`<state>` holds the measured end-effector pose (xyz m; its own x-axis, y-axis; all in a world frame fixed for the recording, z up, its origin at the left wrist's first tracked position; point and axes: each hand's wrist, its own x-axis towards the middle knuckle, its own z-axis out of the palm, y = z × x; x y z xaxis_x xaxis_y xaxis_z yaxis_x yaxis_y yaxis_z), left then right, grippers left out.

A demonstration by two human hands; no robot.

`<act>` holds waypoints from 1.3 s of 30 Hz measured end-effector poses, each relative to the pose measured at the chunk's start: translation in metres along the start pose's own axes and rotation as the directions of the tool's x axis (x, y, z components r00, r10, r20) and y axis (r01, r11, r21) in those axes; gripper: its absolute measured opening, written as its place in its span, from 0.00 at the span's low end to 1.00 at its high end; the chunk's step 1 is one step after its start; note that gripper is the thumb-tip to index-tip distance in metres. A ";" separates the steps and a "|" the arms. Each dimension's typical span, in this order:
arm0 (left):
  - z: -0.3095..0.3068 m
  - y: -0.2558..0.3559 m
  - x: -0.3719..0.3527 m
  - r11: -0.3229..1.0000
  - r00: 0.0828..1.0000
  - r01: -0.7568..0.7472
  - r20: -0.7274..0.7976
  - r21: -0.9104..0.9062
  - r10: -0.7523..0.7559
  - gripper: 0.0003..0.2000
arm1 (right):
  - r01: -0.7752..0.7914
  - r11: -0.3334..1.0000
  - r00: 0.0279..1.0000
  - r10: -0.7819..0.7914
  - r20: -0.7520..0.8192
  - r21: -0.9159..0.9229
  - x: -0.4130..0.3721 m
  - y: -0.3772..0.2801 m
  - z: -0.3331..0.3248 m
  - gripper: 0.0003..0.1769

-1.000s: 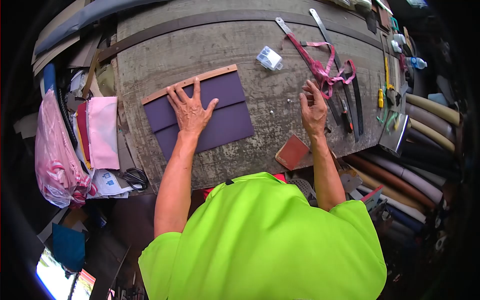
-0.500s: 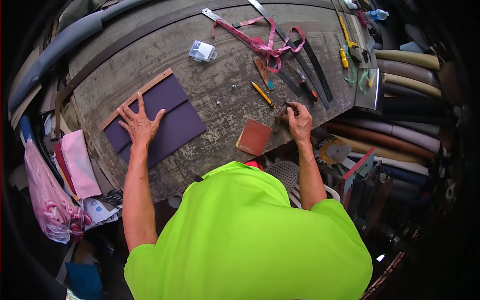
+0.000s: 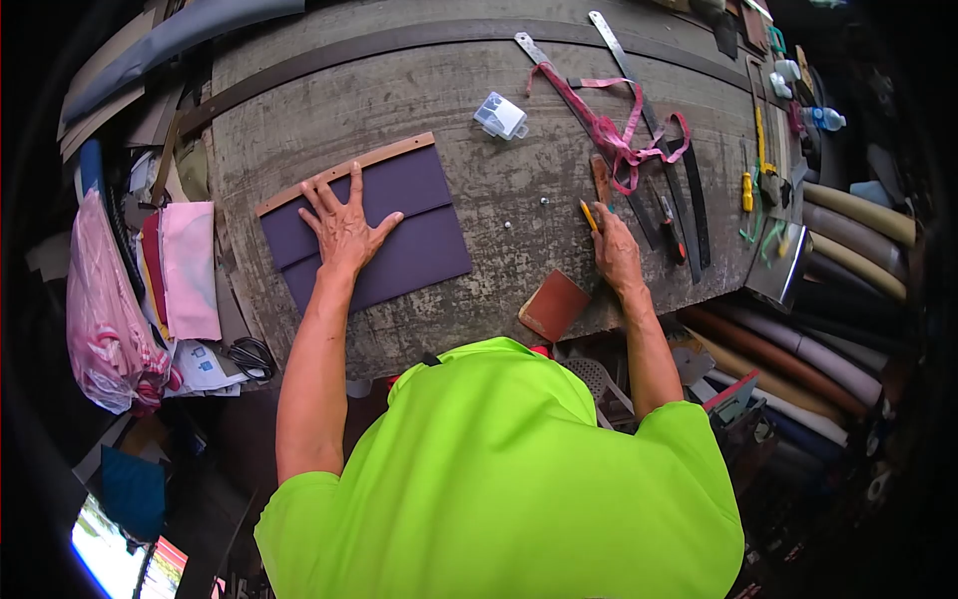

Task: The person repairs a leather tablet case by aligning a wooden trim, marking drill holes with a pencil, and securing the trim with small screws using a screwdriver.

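Observation:
My left hand lies flat with fingers spread on a dark purple folded panel. Its fingertips reach the brown strip along the panel's far edge. My right hand is closed round the near end of a yellow pencil, whose tip points away from me. A reddish-brown leather square lies close to the table edge, left of my right wrist. Just beyond the pencil is a tool with a brown handle. A craft knife rests right of my right hand.
The worn wooden table carries a clear plastic box, metal rulers and a tangled pink tape. A yellow-handled screwdriver lies farther right. Rolls of material are stacked beyond the right edge; a plastic bag hangs at left.
My right hand has left the dark piece at the table edge and moved up onto the pencil. My left hand stays spread on the panel. The whole view has shifted.

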<state>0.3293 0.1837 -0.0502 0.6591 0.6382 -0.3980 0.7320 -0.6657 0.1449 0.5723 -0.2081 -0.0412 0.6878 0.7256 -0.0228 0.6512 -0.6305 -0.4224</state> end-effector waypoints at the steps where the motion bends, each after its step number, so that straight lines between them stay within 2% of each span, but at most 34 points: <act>1: 0.003 -0.001 0.000 1.000 0.999 -0.011 -0.030 0.018 0.012 0.57 | 0.055 0.995 0.998 -0.052 -0.040 0.079 0.005 -0.008 -0.003 0.28; 2: 0.006 -0.002 0.001 1.000 0.999 -0.018 -0.050 0.011 0.018 0.57 | -0.079 0.971 0.996 0.069 0.053 0.226 0.010 -0.018 -0.008 0.27; 4: 0.006 -0.002 -0.001 0.999 0.997 -0.031 -0.073 -0.012 0.030 0.57 | -0.383 0.812 0.916 0.273 0.294 0.440 0.034 -0.067 -0.039 0.25; 5: 0.003 -0.001 -0.002 0.999 0.996 -0.039 -0.078 -0.029 0.036 0.57 | -0.443 0.601 0.896 0.264 0.358 0.665 0.047 -0.078 -0.040 0.25; 6: 0.001 -0.001 -0.003 0.998 0.995 -0.049 -0.084 -0.046 0.045 0.57 | -0.479 0.327 0.876 0.242 0.417 0.815 0.063 -0.086 -0.038 0.24; 7: 0.002 -0.001 -0.004 0.997 0.993 -0.057 -0.102 -0.058 0.051 0.57 | -0.481 0.018 0.859 0.209 0.467 0.876 0.079 -0.099 -0.037 0.23; 8: 0.003 -0.002 -0.004 0.995 0.991 -0.066 -0.123 -0.070 0.058 0.57 | -0.440 -0.201 0.870 0.147 0.471 0.875 0.099 -0.126 -0.041 0.23; 11: 0.002 -0.001 -0.006 0.993 0.987 -0.080 -0.146 -0.087 0.066 0.57 | -0.397 -0.293 0.886 0.127 0.447 0.870 0.145 -0.182 -0.023 0.22; 14: 0.000 -0.001 -0.005 0.992 0.986 -0.083 -0.153 -0.097 0.067 0.56 | -0.418 -0.132 0.908 -0.031 0.418 0.899 0.166 -0.179 0.023 0.18; 17: -0.002 0.001 -0.006 0.991 0.987 -0.077 -0.148 -0.106 0.061 0.56 | -0.349 0.350 0.937 0.102 0.335 0.869 0.177 -0.205 0.039 0.13; 18: -0.003 0.001 -0.006 0.990 0.986 -0.080 -0.154 -0.115 0.062 0.56 | -0.261 0.483 0.962 0.064 0.264 0.836 0.176 -0.207 0.048 0.14; 21: -0.006 0.002 -0.006 0.987 0.984 -0.082 -0.167 -0.136 0.059 0.56 | 0.026 0.649 0.998 -0.065 0.021 0.761 0.180 -0.201 0.079 0.11; 22: -0.006 0.002 -0.006 0.987 0.984 -0.082 -0.170 -0.141 0.057 0.55 | 0.033 0.757 0.997 -0.067 0.028 0.653 0.180 -0.201 0.077 0.10; 25: -0.007 0.002 -0.006 0.986 0.984 -0.081 -0.169 -0.146 0.055 0.55 | 0.070 0.713 0.996 -0.085 -0.013 0.698 0.183 -0.202 0.086 0.08; 28: -0.006 0.002 -0.006 0.985 0.983 -0.081 -0.176 -0.155 0.054 0.55 | 0.106 0.834 0.985 -0.161 0.055 0.541 0.185 -0.207 0.080 0.08; 31: -0.006 0.002 -0.006 0.984 0.982 -0.085 -0.181 -0.160 0.055 0.55 | 0.024 0.862 0.982 -0.116 0.151 0.507 0.186 -0.213 0.074 0.08; 34: -0.006 0.003 -0.006 0.984 0.981 -0.081 -0.186 -0.161 0.051 0.55 | 0.135 0.888 0.974 -0.200 0.104 0.440 0.186 -0.213 0.074 0.08; 39: -0.007 0.003 -0.005 0.984 0.983 -0.075 -0.178 -0.163 0.046 0.55 | 0.213 0.884 0.964 -0.258 0.056 0.417 0.187 -0.212 0.078 0.08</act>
<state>0.3293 0.1807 -0.0412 0.7121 0.6657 -0.2233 0.6986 -0.6399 0.3200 0.5381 0.0826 -0.0262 0.4772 0.8781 0.0368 0.5878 -0.2878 -0.7561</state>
